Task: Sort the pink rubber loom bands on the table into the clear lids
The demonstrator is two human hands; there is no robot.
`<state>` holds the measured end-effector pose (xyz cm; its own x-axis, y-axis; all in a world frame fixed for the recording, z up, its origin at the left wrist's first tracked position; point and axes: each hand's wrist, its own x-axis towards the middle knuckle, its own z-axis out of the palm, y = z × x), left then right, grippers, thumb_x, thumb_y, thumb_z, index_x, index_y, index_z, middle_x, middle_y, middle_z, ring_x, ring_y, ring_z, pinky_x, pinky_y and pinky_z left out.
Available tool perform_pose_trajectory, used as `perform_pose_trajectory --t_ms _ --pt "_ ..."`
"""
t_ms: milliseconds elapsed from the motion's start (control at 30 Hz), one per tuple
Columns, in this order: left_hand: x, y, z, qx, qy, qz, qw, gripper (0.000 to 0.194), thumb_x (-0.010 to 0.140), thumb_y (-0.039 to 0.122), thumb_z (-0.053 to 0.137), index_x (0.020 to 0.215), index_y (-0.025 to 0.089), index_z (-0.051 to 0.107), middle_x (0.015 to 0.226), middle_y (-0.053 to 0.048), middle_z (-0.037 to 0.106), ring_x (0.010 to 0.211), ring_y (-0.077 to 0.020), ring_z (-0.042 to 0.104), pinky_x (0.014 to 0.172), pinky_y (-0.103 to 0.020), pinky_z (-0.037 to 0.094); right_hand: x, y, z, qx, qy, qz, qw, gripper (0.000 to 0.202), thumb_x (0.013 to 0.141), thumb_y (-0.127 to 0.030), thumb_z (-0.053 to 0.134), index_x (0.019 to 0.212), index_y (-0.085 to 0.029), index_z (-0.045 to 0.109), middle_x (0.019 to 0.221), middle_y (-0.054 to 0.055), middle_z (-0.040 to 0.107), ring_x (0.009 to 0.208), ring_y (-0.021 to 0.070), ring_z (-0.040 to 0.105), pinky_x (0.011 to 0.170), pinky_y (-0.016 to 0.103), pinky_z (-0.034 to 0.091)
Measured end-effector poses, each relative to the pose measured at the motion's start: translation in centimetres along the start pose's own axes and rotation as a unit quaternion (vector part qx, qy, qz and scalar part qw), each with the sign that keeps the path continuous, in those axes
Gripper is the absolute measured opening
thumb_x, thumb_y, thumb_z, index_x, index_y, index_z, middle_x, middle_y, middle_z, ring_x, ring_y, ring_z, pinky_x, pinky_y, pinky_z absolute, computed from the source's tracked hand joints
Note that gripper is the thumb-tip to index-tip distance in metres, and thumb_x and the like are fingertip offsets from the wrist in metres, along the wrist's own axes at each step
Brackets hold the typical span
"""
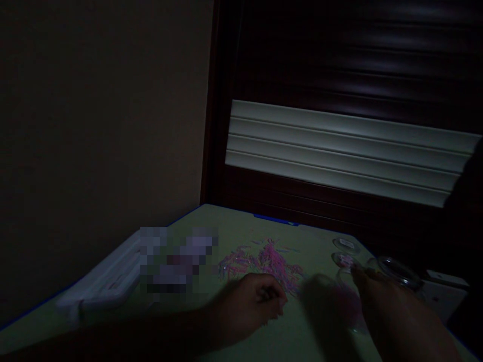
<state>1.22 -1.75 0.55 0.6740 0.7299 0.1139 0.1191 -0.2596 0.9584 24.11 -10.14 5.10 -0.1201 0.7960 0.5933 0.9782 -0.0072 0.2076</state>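
My left hand (256, 306) is just in front of a loose pile of small pink and purple pieces (275, 261) on the table. Its fingers are curled together; anything between them is too small and dark to make out. On the right, my right hand (396, 306) is beside a clear container with pink contents (349, 301), its fingertips near the container's upper edge. Its fingers are mostly hidden, so I cannot tell whether it grips the container. Past that hand, the rim of a clear round container (400, 269) shows.
A clear round lid or dish (345, 245) and a small round container (344, 260) stand at the table's (222, 216) back right. A white tray-like case (109, 281) lies left, beside a blurred-out patch. A pale flat device (445, 296) is at the right edge. The room is dim.
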Motion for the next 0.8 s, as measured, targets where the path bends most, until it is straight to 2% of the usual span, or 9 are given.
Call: perform_pose_trajectory --t_ms 67,100,167,267,333,400,500,600,800 --pt "0.0 0.0 -0.1 0.001 -0.002 0.007 1.0 0.013 0.078 0.028 0.054 0.08 0.016 0.058 0.07 0.0 0.059 0.064 -0.0115 0.053 0.057 -0.021 0.04 0.4 -0.6 -0.2 -0.025 -0.037 -0.031 0.999 0.041 0.066 0.001 0.04 0.096 -0.011 0.064 0.092 0.018 0.065 0.072 0.0288 0.063 0.061 0.042 0.049" --pt "0.0 0.1 -0.2 0.005 -0.002 0.013 1.0 0.013 0.078 0.027 0.053 0.08 0.016 0.058 0.071 0.0 0.059 0.064 -0.0114 0.053 0.057 -0.021 0.04 0.6 -0.9 -0.3 -0.026 -0.033 -0.057 0.998 0.04 0.066 0.0 0.041 0.097 -0.012 0.064 0.093 0.017 0.065 0.077 0.0284 0.063 0.063 0.04 0.049" --pt "0.1 0.2 -0.7 0.026 0.001 0.029 0.999 0.013 0.079 0.026 0.052 0.081 0.016 0.059 0.071 0.0 0.058 0.065 -0.0113 0.053 0.058 -0.021 0.04 1.0 -1.8 0.0 -0.016 -0.046 -0.09 0.995 0.041 0.066 0.001 0.043 0.097 -0.016 0.064 0.085 0.012 0.066 0.075 0.0257 0.063 0.063 0.036 0.048" --pt "0.3 0.5 -1.9 0.113 0.029 0.063 0.991 0.014 0.08 0.024 0.049 0.079 0.015 0.059 0.073 0.0 0.058 0.067 -0.0118 0.052 0.059 -0.02 0.038 1.1 -3.3 1.1 0.076 -0.07 -0.189 0.976 0.031 0.067 0.001 0.048 0.082 -0.023 0.063 0.077 0.002 0.064 0.067 0.0171 0.061 0.058 0.025 0.044" --pt "0.5 0.7 -3.0 0.237 0.055 0.086 0.966 0.014 0.079 0.021 0.049 0.079 0.016 0.061 0.075 -0.001 0.058 0.067 -0.0127 0.051 0.059 -0.021 0.036 0.8 -4.2 1.9 0.096 -0.073 -0.201 0.972 0.028 0.065 0.002 0.053 0.075 -0.023 0.06 0.07 -0.001 0.061 0.062 0.0139 0.058 0.055 0.021 0.039" --pt "0.7 1.0 -4.1 0.316 0.047 0.104 0.942 0.016 0.079 0.019 0.046 0.078 0.017 0.062 0.075 0.0 0.059 0.07 -0.0138 0.052 0.063 -0.022 0.036 0.6 -4.8 2.6 0.101 -0.079 -0.213 0.969 0.025 0.064 0.0 0.056 0.072 -0.023 0.059 0.066 -0.003 0.061 0.057 0.0118 0.057 0.05 0.02 0.036" --pt "0.8 1.5 -5.5 0.332 0.04 0.078 0.939 0.018 0.079 0.017 0.044 0.08 0.016 0.061 0.075 -0.001 0.061 0.068 -0.014 0.054 0.061 -0.021 0.036 0.4 -5.1 3.2 0.112 -0.094 -0.226 0.963 0.019 0.068 -0.005 0.056 0.07 -0.023 0.059 0.065 -0.004 0.061 0.055 0.0108 0.056 0.048 0.021 0.035" --pt "0.4 2.4 -6.6 0.409 0.023 0.092 0.908 0.019 0.08 0.017 0.042 0.08 0.017 0.061 0.08 -0.002 0.061 0.075 -0.0163 0.054 0.065 -0.024 0.035 0.5 -5.0 3.3 0.132 -0.113 -0.226 0.958 0.016 0.07 -0.007 0.055 0.071 -0.023 0.059 0.066 -0.003 0.061 0.054 0.0113 0.056 0.048 0.021 0.036" --pt "-0.8 3.5 -7.6 0.49 0.033 0.024 0.871 0.02 0.08 0.019 0.042 0.076 0.018 0.061 0.077 -0.004 0.06 0.073 -0.0183 0.054 0.065 -0.027 0.034 0.6 -5.2 2.9 0.142 -0.122 -0.216 0.958 0.018 0.071 -0.006 0.054 0.073 -0.022 0.061 0.067 -0.001 0.062 0.055 0.0117 0.056 0.051 0.022 0.038"
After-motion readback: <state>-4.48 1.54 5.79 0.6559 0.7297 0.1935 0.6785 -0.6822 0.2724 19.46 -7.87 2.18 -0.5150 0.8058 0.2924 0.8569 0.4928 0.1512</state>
